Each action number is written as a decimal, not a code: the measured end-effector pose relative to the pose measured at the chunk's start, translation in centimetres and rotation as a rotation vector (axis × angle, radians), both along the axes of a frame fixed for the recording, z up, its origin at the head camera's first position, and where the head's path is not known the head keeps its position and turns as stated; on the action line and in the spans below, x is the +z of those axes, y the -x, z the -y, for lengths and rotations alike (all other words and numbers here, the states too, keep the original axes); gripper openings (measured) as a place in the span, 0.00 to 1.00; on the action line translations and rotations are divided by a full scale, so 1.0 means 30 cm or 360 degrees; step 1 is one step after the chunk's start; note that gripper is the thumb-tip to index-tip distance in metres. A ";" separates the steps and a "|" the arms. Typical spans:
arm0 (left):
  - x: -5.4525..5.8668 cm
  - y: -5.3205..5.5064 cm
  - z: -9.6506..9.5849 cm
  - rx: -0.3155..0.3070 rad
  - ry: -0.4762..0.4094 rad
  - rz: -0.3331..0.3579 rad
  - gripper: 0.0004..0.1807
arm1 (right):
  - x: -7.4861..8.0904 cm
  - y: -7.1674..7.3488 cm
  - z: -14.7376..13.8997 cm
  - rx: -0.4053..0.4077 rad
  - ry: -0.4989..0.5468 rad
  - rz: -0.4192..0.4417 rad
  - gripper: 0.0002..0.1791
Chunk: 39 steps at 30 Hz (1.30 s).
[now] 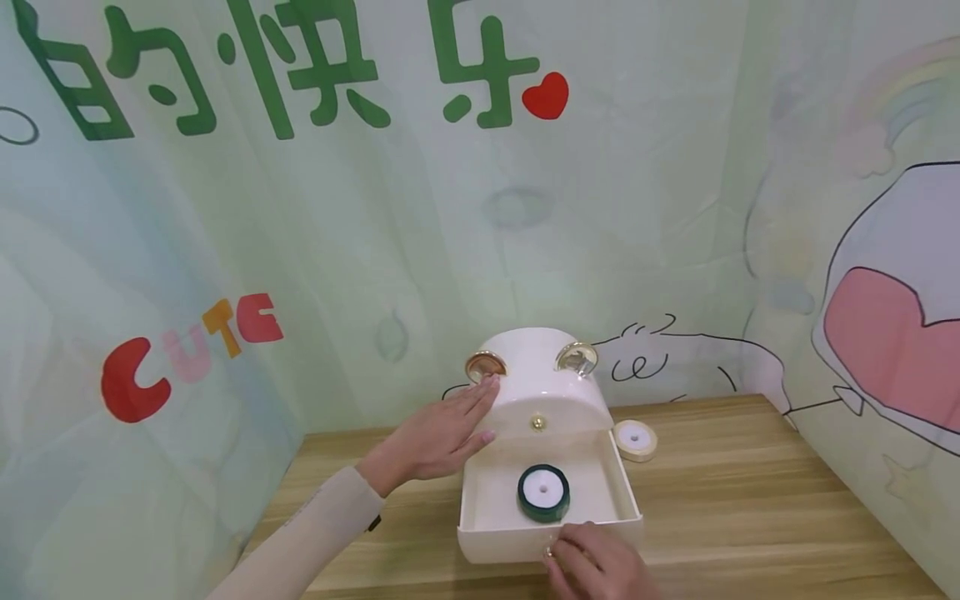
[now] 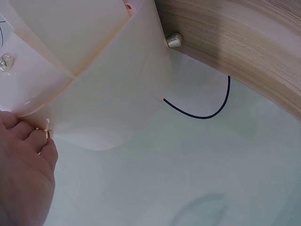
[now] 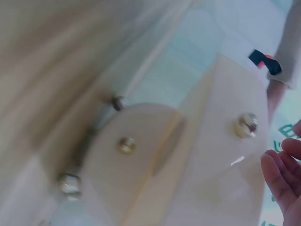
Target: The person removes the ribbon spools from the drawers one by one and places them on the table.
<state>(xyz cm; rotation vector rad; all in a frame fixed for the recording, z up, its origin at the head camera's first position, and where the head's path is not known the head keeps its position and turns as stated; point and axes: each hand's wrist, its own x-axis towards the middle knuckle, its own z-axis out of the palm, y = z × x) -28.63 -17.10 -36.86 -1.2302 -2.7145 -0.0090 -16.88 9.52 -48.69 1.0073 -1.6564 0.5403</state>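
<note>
A white box (image 1: pixel 536 354) with a rounded top stands on the wooden table, its drawer (image 1: pixel 487 504) pulled out toward the front. In the drawer lies a spool of dark green ribbon (image 1: pixel 543 492) with a white core. My left hand (image 1: pixel 438 437) lies flat against the box's left side, fingers straight, close to a gold-rimmed round ear (image 1: pixel 486 365). At the drawer front is my right hand (image 1: pixel 603 567), its fingers loosely bent. In the right wrist view these fingertips (image 3: pixel 270 165) are beside the drawer front, apart from its shiny knob (image 3: pixel 247 125).
A cream ribbon spool (image 1: pixel 635 439) lies on the table (image 1: pixel 735 483) right of the box. A second gold-rimmed ear (image 1: pixel 577 358) and a gold knob (image 1: pixel 537 422) are on the box. Printed cloth (image 1: pixel 637 208) hangs behind and at both sides.
</note>
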 end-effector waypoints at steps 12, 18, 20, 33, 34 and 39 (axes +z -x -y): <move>-0.018 -0.008 0.007 -0.0007 0.0000 0.0006 0.39 | 0.160 0.011 -0.030 0.0049 -0.0080 0.0023 0.19; -0.015 -0.009 0.006 -0.0002 -0.0003 0.0006 0.39 | 0.243 0.043 -0.052 0.0036 -0.0207 -0.0002 0.19; -0.014 -0.009 0.007 -0.0001 -0.0009 0.0009 0.39 | 0.271 0.056 -0.057 0.0008 -0.0251 0.0024 0.19; -0.005 -0.002 0.001 -0.0015 0.0005 0.0000 0.40 | 0.402 0.166 -0.085 0.0148 -0.0645 0.0553 0.19; -0.003 -0.001 0.000 -0.0011 0.0008 0.0001 0.40 | 0.409 0.176 -0.087 0.0152 -0.0695 0.0600 0.19; 0.004 0.000 -0.001 0.0025 0.0015 0.0036 0.41 | 0.449 0.221 -0.085 0.0145 -0.0969 0.0790 0.19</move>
